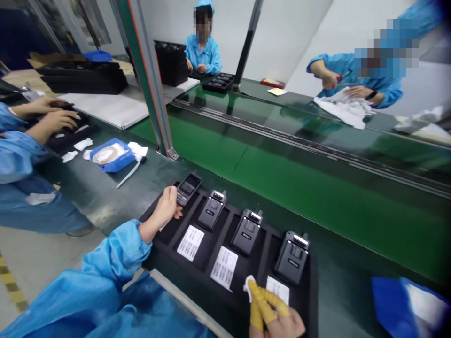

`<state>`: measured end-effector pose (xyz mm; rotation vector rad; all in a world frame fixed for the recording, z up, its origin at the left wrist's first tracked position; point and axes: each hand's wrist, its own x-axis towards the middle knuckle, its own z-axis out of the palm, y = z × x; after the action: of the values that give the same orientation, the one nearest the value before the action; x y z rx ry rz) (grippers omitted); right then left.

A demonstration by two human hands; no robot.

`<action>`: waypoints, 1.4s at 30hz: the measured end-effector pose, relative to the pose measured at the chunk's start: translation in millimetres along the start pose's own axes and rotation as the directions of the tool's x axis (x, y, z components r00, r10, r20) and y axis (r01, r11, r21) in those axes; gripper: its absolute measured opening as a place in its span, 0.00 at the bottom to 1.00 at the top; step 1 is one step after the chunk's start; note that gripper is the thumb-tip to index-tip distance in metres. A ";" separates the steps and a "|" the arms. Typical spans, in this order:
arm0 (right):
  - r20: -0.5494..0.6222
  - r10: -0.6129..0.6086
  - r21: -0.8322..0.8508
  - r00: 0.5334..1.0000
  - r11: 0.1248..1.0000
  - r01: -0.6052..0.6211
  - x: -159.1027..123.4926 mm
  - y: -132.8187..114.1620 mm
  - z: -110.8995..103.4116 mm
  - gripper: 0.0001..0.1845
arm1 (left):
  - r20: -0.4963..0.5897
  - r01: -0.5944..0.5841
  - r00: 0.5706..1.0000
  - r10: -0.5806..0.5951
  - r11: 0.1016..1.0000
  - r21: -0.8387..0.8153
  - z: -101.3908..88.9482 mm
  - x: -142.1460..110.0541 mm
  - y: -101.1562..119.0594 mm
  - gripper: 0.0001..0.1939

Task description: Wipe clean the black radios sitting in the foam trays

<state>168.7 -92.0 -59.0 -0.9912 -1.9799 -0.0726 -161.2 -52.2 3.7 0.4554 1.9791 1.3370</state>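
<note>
Head view: handheld radio [188, 188] and white wipe [249, 287] held over a black foam tray [225, 300].

Left hand [165, 209] curled closed around the radio's lower end, the radio tilted with its screen showing, above the tray's far end; right hand [278, 319], its fingers in yellow finger cots [259, 300] pressed together, pinching the wipe over the tray. Three further radios [246, 231] lie in neighbouring slots beside printed label sheets [190, 242] (the nearest sheet partly hidden by the right hand).
</note>
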 end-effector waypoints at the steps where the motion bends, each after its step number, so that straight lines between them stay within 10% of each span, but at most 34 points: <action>1: 0.004 -0.005 -0.073 1.000 0.997 0.005 3.1 11.9 -9.8 0.14 | -0.008 -0.028 1.000 0.029 0.997 0.065 -1.4 -0.8 1.5 0.23; 6: 0.018 0.142 -0.556 0.990 0.824 -0.108 -5.2 71.0 -49.5 0.11 | 0.053 -0.117 0.993 0.105 0.931 0.346 -11.0 -2.5 10.3 0.32; 9: 0.078 0.254 -0.697 0.964 0.705 -0.129 -22.2 90.6 -57.6 0.14 | 0.105 -0.209 0.977 0.186 0.742 0.636 -16.4 -2.3 14.4 0.34; 18: 0.058 0.338 -0.698 0.939 0.687 -0.204 30.2 59.4 -41.8 0.16 | 0.331 -0.501 0.790 0.515 0.234 0.833 35.6 -48.6 8.0 0.38; 26: 0.265 0.690 -0.727 0.674 0.602 -0.331 55.3 27.6 14.9 0.38 | 0.484 -0.501 0.758 0.437 -0.084 0.861 64.8 -57.2 2.4 0.46; 30: 0.232 0.776 -0.613 0.586 0.585 -0.532 62.3 29.3 10.3 0.42 | 0.407 -0.481 0.801 0.440 0.069 0.874 61.6 -51.1 1.9 0.44; 33: 0.143 0.876 -0.150 0.461 0.479 -0.865 65.5 34.8 1.5 0.45 | 0.279 -0.445 0.886 0.372 0.504 0.741 56.8 -46.6 5.4 0.44; 36: 0.213 0.936 0.417 0.280 0.172 -0.893 69.5 41.8 -0.2 0.48 | 0.233 -0.243 0.954 0.190 0.943 0.225 57.9 -42.4 11.9 0.38; 39: 0.360 0.896 0.578 0.259 0.004 -0.816 76.9 46.9 8.4 0.38 | 0.367 0.138 0.930 -0.014 0.939 -0.314 68.1 -40.7 18.3 0.21; 42: 0.519 0.814 0.634 0.261 -0.162 -0.756 84.1 49.9 18.0 0.25 | 0.506 0.376 0.856 -0.106 0.800 -0.468 79.4 -40.8 20.6 0.10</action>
<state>165.9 0.8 -23.3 -1.2910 -0.6568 1.4602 -78.1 -16.7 18.7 0.1885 1.1395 1.3982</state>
